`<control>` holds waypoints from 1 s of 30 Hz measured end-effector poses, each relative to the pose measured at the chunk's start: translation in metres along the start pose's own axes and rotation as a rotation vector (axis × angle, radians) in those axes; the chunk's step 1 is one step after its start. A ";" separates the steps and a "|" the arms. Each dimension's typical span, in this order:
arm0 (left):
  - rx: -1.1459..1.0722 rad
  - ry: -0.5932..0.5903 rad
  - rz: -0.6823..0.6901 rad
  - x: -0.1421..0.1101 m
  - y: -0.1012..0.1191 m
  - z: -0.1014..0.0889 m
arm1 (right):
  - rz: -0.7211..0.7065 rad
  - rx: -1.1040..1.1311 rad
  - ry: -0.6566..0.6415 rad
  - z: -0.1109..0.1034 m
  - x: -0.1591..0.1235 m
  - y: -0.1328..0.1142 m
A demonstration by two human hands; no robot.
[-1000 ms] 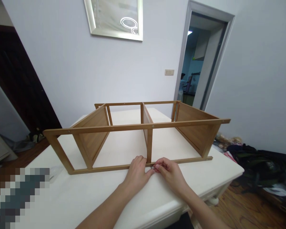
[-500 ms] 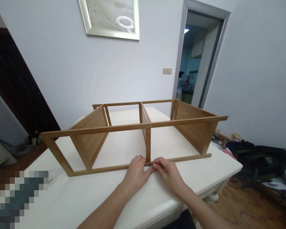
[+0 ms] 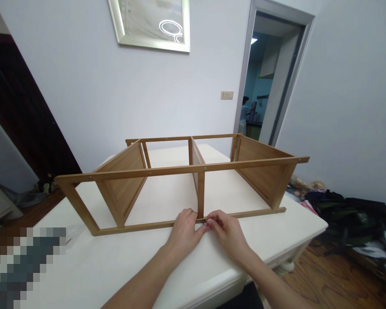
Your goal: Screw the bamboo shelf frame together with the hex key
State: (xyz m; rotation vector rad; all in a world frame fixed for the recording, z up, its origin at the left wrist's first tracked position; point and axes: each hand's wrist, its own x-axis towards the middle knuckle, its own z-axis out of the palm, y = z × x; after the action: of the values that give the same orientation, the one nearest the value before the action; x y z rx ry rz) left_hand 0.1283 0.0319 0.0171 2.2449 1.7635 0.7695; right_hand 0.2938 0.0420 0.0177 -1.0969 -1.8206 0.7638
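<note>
A bamboo shelf frame [image 3: 180, 171] lies on its side on a white table [image 3: 122, 262], with three panels joined by thin rails. Both hands meet at the near bottom rail, right where the middle panel joins it. My left hand [image 3: 185, 229] rests fingers-down against the rail, thumb toward the joint. My right hand [image 3: 227, 229] pinches a small metal piece, probably a screw, at the joint; it is too small to name surely.
A clear plastic bag [image 3: 71, 234] lies on the table at the left, beside a pixelated patch. Dark bags and clothes [image 3: 347, 214] lie on the wooden floor to the right. An open doorway [image 3: 265, 86] stands behind, with a framed mirror [image 3: 152, 23] on the wall.
Both hands stay at the same joint on the near rail. Only the view has shifted slightly.
</note>
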 end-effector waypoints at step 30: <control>0.003 0.000 0.015 0.000 -0.003 0.002 | -0.002 -0.049 0.015 0.001 -0.001 -0.002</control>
State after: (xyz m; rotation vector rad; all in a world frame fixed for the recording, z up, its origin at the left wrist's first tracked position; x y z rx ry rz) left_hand 0.1272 0.0327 0.0137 2.2619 1.7508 0.7704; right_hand 0.2924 0.0401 0.0183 -1.1292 -1.8364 0.7119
